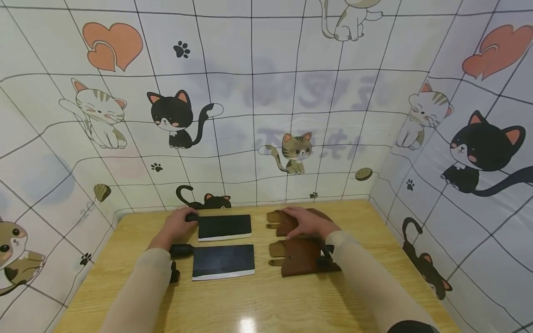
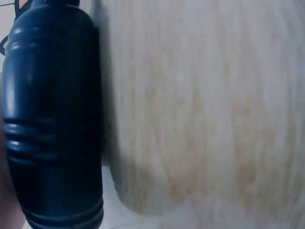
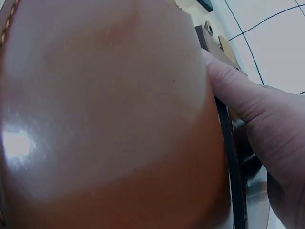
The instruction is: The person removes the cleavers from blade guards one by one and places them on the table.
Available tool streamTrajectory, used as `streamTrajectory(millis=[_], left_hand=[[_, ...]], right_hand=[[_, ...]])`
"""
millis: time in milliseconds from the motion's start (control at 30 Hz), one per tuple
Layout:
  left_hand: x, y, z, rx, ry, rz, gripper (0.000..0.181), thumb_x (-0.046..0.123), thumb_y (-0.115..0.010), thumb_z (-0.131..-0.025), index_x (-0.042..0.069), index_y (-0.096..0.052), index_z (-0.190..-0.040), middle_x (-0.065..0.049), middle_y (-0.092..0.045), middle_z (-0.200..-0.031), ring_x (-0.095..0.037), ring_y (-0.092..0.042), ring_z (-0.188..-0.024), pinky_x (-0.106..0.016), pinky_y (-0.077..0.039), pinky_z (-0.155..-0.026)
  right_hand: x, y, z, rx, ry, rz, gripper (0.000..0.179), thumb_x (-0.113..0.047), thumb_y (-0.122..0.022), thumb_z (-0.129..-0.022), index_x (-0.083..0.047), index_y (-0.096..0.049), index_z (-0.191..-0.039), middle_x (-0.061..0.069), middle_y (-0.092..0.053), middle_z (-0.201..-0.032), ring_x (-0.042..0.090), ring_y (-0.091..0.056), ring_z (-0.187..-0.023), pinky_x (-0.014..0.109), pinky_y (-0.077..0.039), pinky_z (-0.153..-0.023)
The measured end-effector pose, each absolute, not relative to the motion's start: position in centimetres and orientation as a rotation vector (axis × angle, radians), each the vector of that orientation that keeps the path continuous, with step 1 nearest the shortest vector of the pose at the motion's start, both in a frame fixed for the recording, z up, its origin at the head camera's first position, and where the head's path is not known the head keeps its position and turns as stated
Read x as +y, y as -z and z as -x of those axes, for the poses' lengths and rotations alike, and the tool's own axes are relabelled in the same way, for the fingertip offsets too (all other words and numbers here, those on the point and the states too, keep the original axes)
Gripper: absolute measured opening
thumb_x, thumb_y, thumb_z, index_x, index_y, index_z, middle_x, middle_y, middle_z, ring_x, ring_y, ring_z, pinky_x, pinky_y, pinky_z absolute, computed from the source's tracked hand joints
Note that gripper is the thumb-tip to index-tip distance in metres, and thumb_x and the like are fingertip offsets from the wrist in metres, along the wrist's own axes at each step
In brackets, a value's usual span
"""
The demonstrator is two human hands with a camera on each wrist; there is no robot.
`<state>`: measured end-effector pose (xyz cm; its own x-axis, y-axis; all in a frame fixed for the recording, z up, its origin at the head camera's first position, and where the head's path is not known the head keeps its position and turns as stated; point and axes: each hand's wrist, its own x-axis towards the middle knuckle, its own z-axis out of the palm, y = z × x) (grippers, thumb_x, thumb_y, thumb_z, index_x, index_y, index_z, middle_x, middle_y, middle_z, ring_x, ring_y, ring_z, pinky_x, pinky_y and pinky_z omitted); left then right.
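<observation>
Two cleavers with black handles, dark blades and bright edges lie one behind the other. My left hand [image 1: 179, 224] holds the far cleaver [image 1: 225, 226] by its handle; the near cleaver [image 1: 223, 261] lies just below that hand. A ribbed black handle [image 2: 52, 95] fills the left side of the left wrist view, where my hand is mostly hidden. To the right lie two brown leather sheaths. My right hand [image 1: 308, 223] grips the far sheath [image 1: 285, 226] across its width. In the right wrist view my thumb [image 3: 231, 83] lies along its edge, beside the near sheath [image 3: 119, 95].
Everything lies on a light wooden table [image 1: 250, 300]. A white cloth wall [image 1: 233, 162] with grid lines and cartoon cats rises behind the table and at both sides. The near sheath sits under my right wrist.
</observation>
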<state>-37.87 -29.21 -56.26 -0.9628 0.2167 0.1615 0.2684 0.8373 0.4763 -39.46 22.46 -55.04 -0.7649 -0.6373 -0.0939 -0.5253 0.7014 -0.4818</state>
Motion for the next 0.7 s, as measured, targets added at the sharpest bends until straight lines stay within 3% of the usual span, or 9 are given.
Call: streamTrajectory(millis=[333, 567, 700], left_hand=[[-28.8, 57.1, 39.0, -2.938, 0.760, 0.387, 0.034, 0.018, -0.077, -0.100, 0.006, -0.073, -0.131, -0.027, -0.068, -0.141, -0.057, -0.059, -0.133, -0.077, -0.041, -0.108], [-27.7, 55.4, 37.9, -2.972, 0.689, 0.365, 0.033, 0.012, -0.081, -0.098, 0.003, -0.075, -0.129, -0.028, -0.069, -0.141, -0.056, -0.057, -0.137, -0.078, -0.026, -0.120], [-27.7, 54.7, 37.4, -2.955, 0.647, 0.395, 0.036, 0.015, -0.081, -0.099, 0.000, -0.075, -0.131, -0.030, -0.066, -0.143, -0.058, -0.055, -0.138, -0.074, -0.035, -0.118]], right_hand=[[23.3, 54.9, 39.1, 2.677, 0.658, 0.904, 0.111, -0.043, -0.094, -0.090, -0.001, -0.032, -0.173, 0.026, -0.026, -0.178, 0.048, -0.027, -0.163, 0.065, -0.033, -0.125], [23.4, 55.3, 38.6, 2.761, 0.707, 0.874, 0.100, -0.055, -0.083, -0.098, -0.004, -0.038, -0.171, 0.023, -0.030, -0.178, 0.046, -0.028, -0.163, 0.067, -0.032, -0.126], [23.4, 54.6, 38.0, 2.834, 0.697, 0.846, 0.095, -0.062, -0.075, -0.101, -0.006, -0.041, -0.171, 0.020, -0.036, -0.176, 0.045, -0.031, -0.163, 0.067, -0.030, -0.127]])
